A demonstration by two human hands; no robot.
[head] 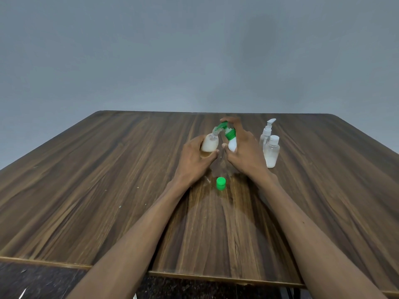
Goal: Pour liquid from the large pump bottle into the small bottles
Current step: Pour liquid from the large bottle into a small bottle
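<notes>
Pump bottle point(231, 141) in R hand point(244, 152), small bottle point(209, 144) in L hand point(194, 160) (both tilted)

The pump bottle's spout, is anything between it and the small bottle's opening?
Nothing visible blocks it. The right hand tilts the pump bottle so its green spout meets the open neck of the small bottle held by the left hand. Its green cap lies apart on the table.

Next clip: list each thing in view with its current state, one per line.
Pump bottle: tilted, nozzle at the small bottle's mouth, held by right hand.
Small bottle: uncapped, partly filled, held by left hand.
Green cap: off, lying on table.
Flip-cap bottle: upright, capped, partly filled.
Clear pump bottle: upright, untouched.
</notes>
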